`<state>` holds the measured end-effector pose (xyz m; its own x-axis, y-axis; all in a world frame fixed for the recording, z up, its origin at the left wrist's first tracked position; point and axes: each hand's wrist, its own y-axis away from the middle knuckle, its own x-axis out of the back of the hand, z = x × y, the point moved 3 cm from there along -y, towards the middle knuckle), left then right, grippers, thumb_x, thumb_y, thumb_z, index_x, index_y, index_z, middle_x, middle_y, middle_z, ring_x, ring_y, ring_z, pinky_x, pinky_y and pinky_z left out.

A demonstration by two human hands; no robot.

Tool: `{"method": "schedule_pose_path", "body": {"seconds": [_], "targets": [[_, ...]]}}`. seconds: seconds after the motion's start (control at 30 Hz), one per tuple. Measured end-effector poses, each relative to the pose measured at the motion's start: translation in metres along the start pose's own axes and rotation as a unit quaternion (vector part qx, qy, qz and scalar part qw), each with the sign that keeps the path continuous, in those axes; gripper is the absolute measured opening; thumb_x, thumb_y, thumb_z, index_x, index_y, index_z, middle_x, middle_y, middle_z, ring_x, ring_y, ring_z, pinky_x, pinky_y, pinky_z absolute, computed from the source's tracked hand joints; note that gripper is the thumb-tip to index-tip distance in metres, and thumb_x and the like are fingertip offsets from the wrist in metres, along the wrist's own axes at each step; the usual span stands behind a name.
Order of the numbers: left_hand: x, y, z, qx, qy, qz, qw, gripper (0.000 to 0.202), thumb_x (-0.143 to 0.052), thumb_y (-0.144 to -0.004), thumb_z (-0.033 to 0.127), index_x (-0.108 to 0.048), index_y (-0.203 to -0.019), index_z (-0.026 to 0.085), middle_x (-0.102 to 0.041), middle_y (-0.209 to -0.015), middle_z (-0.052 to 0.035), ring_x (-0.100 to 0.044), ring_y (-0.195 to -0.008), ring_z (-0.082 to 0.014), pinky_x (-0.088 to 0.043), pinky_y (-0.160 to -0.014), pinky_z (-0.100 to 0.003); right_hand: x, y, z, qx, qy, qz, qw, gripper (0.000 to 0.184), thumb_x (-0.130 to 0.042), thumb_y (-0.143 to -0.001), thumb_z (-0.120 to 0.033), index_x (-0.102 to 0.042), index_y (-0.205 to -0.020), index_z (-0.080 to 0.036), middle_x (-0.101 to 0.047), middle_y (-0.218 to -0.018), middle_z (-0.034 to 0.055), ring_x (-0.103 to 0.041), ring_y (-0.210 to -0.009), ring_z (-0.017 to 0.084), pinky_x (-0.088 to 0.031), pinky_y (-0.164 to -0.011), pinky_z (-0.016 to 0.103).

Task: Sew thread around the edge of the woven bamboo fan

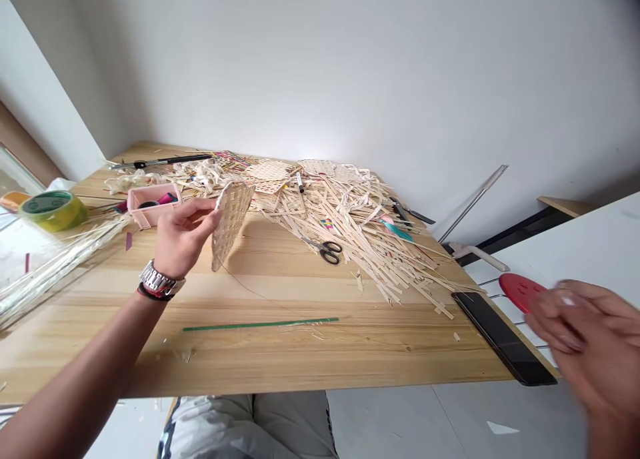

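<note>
**Woven panel up in the left hand, right hand a blur**

From my remote seat, I take the heap of flat, pale cane strips [340,225] as my landmark: thin, straight-edged ribbons lying crisscross on a wood-grained table [260,352]. To the left of the heap and nearer the camera, the left hand [183,235] raises a small woven panel [233,222], a tight checkered lattice of the same pale strips, standing tilted on its edge. Its fingers [203,209] are curled together and clamped on the panel's rim. A chunky metal-link watch [160,279] circles the wrist.

Well right of the heap, the right hand [587,339] is smeared by motion blur, so I cannot tell how its fingers stand. Just beside it are a glossy black phone [503,339] and a red plastic disc [520,291].

Steel scissors [327,250] with black looped handles lie against the heap's front edge, and a thin green strip [260,323] lies farther forward. Left of the heap sit a pink plastic box [153,204] and a roll of green tape [54,211].
</note>
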<state>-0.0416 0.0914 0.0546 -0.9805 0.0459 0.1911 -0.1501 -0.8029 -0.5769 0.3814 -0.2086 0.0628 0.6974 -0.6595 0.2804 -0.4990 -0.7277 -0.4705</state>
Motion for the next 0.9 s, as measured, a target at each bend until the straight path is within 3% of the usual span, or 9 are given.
{"method": "schedule_pose_path", "body": {"seconds": [0.03, 0.1, 0.2, 0.3, 0.47, 0.57, 0.67, 0.8, 0.9], "targets": [[-0.003, 0.001, 0.001, 0.003, 0.01, -0.009, 1.0, 0.026, -0.075, -0.078, 0.04, -0.072, -0.086, 0.015, -0.074, -0.085, -0.0039, -0.069, -0.078, -0.0173, -0.057, -0.068, -0.029, -0.016, 0.0, -0.005, -0.035, 0.021, 0.046, 0.998, 0.004, -0.062, -0.091, -0.035, -0.066, -0.09, -0.036, -0.052, -0.068, 0.0028, -0.03, -0.044, 0.011, -0.019, -0.04, 0.033], [-0.008, 0.003, 0.003, 0.005, 0.034, -0.037, 0.999, 0.027, -0.076, -0.077, 0.038, -0.072, -0.088, 0.014, -0.074, -0.091, -0.0068, -0.07, -0.084, -0.0192, -0.059, -0.073, -0.03, -0.064, -0.004, -0.021, -0.077, 0.07, -0.024, 0.994, 0.007, -0.064, -0.09, -0.039, -0.066, -0.089, -0.032, -0.061, -0.077, 0.0046, -0.045, -0.051, 0.013, -0.034, -0.043, 0.032], [-0.015, 0.008, 0.008, -0.006, 0.057, -0.07, 0.996, 0.022, -0.075, -0.079, 0.033, -0.072, -0.091, 0.014, -0.073, -0.094, -0.008, -0.068, -0.09, -0.0199, -0.06, -0.078, -0.031, -0.145, -0.014, -0.059, 0.017, 0.032, -0.181, 0.983, 0.01, -0.057, -0.095, -0.034, -0.061, -0.093, -0.025, -0.065, -0.105, 0.0047, -0.057, -0.065, 0.012, -0.053, -0.064, 0.032], [-0.019, 0.013, 0.009, -0.019, 0.063, -0.09, 0.994, 0.019, -0.074, -0.081, 0.031, -0.072, -0.092, 0.015, -0.071, -0.096, -0.0084, -0.067, -0.092, -0.02, -0.06, -0.08, -0.031, -0.212, -0.032, -0.092, 0.088, -0.049, -0.277, 0.956, 0.008, -0.048, -0.099, -0.024, -0.055, -0.096, -0.021, -0.052, -0.136, 0.0076, -0.063, -0.078, 0.01, -0.057, -0.075, 0.031], [-0.026, 0.019, 0.011, -0.029, 0.069, -0.113, 0.991, 0.016, -0.071, -0.085, 0.027, -0.072, -0.096, 0.016, -0.069, -0.1, -0.009, -0.067, -0.097, -0.0212, -0.06, -0.084, -0.033, -0.288, -0.069, -0.113, 0.189, -0.069, -0.383, 0.902, 0.008, -0.042, -0.099, -0.017, -0.05, -0.1, -0.02, -0.053, -0.13, 0.0081, -0.062, -0.078, 0.009, -0.055, -0.073, 0.028], [-0.028, 0.02, 0.014, -0.03, 0.066, -0.134, 0.988, 0.018, -0.068, -0.087, 0.026, -0.072, -0.101, 0.016, -0.07, -0.103, -0.0092, -0.067, -0.098, -0.0215, -0.059, -0.088, -0.035, -0.31, -0.082, -0.112, 0.219, -0.045, -0.407, 0.886, 0.007, -0.042, -0.098, -0.016, -0.049, -0.097, -0.019, -0.06, -0.107, 0.0051, -0.061, -0.085, 0.012, -0.052, -0.08, 0.029], [-0.021, 0.017, 0.02, -0.037, 0.046, -0.127, 0.99, 0.019, -0.062, -0.092, 0.027, -0.072, -0.104, 0.017, -0.071, -0.107, -0.0097, -0.066, -0.103, -0.022, -0.057, -0.089, -0.034, -0.312, -0.088, -0.111, 0.205, -0.053, -0.41, 0.887, 0.006, -0.045, -0.098, -0.02, -0.05, -0.096, -0.019, -0.06, -0.093, 0.0023, -0.059, -0.087, 0.014, -0.051, -0.084, 0.031], [0.001, 0.008, 0.04, -0.079, -0.012, -0.133, 0.988, 0.031, -0.045, -0.098, 0.029, -0.072, -0.111, 0.02, -0.072, -0.114, -0.0087, -0.066, -0.107, -0.0238, -0.054, -0.093, -0.039, -0.298, -0.097, -0.117, 0.166, -0.127, -0.399, 0.893, 0.006, -0.047, -0.099, -0.025, -0.05, -0.096, -0.02, -0.059, -0.101, 0.0031, -0.06, -0.094, 0.014, -0.052, -0.092, 0.034], [0.018, 0.002, 0.061, -0.13, -0.128, -0.122, 0.976, 0.033, -0.055, -0.088, 0.029, -0.07, -0.117, 0.023, -0.071, -0.117, -0.0065, -0.062, -0.114, -0.0285, -0.051, -0.097, -0.042, -0.283, -0.107, -0.127, 0.146, -0.219, -0.365, 0.893, 0.008, -0.05, -0.098, -0.029, -0.048, -0.096, -0.021, -0.056, -0.111, 0.0041, -0.062, -0.097, 0.014, -0.054, -0.095, 0.036]]}}
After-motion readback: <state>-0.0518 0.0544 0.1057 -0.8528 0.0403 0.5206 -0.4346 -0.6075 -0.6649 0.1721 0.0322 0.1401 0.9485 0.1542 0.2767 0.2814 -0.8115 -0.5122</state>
